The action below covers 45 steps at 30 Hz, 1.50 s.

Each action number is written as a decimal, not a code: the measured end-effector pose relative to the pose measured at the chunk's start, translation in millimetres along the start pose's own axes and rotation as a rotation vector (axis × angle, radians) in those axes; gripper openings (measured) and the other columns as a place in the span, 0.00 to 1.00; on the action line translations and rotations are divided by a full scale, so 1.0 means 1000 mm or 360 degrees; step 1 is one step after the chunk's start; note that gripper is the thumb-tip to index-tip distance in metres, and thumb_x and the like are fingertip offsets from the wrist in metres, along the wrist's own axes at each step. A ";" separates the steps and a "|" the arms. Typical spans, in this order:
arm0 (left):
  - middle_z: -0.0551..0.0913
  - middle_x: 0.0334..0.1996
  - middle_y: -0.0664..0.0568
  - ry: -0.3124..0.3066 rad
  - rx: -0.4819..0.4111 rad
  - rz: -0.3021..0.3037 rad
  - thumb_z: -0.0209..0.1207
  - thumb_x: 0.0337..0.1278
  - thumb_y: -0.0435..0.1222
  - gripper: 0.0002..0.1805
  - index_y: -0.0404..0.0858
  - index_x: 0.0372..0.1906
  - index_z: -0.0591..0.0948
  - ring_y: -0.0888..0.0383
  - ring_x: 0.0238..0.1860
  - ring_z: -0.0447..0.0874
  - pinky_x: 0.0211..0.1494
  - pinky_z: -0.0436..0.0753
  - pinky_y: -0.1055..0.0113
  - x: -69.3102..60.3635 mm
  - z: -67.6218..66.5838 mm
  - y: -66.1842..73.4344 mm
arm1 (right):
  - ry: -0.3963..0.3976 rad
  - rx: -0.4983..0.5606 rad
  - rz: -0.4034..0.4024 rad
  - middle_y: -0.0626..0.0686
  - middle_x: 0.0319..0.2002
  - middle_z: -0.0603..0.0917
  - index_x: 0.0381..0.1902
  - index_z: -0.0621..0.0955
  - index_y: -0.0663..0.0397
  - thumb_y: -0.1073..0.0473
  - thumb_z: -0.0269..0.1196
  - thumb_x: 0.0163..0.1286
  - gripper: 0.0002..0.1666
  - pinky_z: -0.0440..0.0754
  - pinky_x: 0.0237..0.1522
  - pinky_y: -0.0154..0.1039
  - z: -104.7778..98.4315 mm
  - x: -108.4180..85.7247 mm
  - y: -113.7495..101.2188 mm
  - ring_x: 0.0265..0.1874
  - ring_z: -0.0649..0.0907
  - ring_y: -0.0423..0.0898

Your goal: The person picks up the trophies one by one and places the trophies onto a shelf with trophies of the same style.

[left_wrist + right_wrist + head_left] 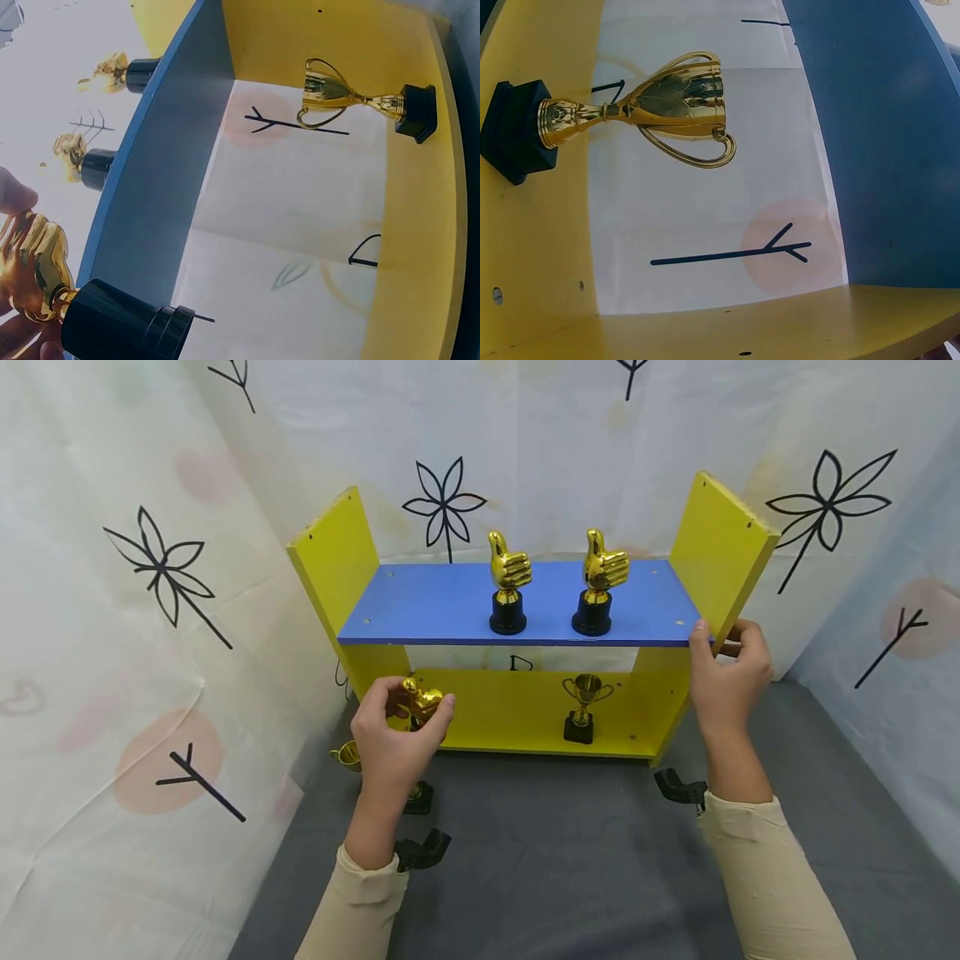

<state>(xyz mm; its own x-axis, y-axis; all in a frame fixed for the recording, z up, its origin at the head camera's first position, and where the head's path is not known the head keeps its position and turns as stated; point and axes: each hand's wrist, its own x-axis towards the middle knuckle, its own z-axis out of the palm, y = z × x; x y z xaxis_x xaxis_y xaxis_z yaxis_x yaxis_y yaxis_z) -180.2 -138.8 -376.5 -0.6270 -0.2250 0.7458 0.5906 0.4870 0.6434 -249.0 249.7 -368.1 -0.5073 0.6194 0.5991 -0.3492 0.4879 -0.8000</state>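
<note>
My left hand (397,735) holds a gold thumbs-up trophy (37,266) by its golden fist, in front of the lower left part of a small shelf unit. The trophy's black base (124,319) shows clear of the fingers in the left wrist view. At the other end, my right hand (731,672) grips the front edge of the yellow side panel (723,556), its thumb near the corner of the blue shelf (435,602). Two more thumbs-up trophies (508,583) stand upright on that blue board. Below them, a gold two-handled cup trophy (587,702) stands on the yellow bottom board (495,710).
Beside my left wrist, a gold cup (348,756) and a black base (418,799) show on the grey surface (540,860); the wrist hides whether they belong together. A yellow left panel (337,560) rises above the blue board. Patterned white cloth (570,460) hangs behind.
</note>
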 end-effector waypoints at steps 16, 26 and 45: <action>0.84 0.32 0.45 0.0020 -0.0013 0.0005 0.81 0.48 0.39 0.22 0.32 0.42 0.83 0.51 0.31 0.78 0.37 0.78 0.66 0.013 -0.001 0.006 | 0.0013 -0.0031 0.0024 0.27 0.34 0.75 0.49 0.87 0.63 0.48 0.68 0.69 0.23 0.69 0.37 0.27 0.003 -0.001 0.002 0.31 0.74 0.27; 0.84 0.35 0.45 -0.0003 -0.0036 -0.0014 0.81 0.49 0.39 0.22 0.33 0.44 0.83 0.52 0.33 0.79 0.39 0.79 0.67 0.018 0.001 0.011 | 0.0014 -0.0009 0.0007 0.27 0.34 0.76 0.49 0.87 0.62 0.47 0.69 0.69 0.23 0.70 0.38 0.28 0.002 0.000 0.002 0.31 0.75 0.28; 0.84 0.35 0.46 -0.0028 -0.0079 -0.0014 0.80 0.52 0.42 0.22 0.35 0.43 0.83 0.54 0.34 0.79 0.39 0.79 0.63 0.031 0.007 0.015 | -0.0007 0.0023 -0.0016 0.27 0.35 0.77 0.47 0.87 0.57 0.43 0.67 0.69 0.23 0.71 0.39 0.29 0.001 0.000 0.001 0.32 0.76 0.30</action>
<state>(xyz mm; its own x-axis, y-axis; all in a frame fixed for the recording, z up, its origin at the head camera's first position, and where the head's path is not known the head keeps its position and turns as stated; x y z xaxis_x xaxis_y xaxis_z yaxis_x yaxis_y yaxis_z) -194.2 -132.8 -344.6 -0.6408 -0.2140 0.7373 0.6094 0.4422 0.6580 -249.9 249.8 -369.5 -0.5071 0.6116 0.6072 -0.3660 0.4851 -0.7942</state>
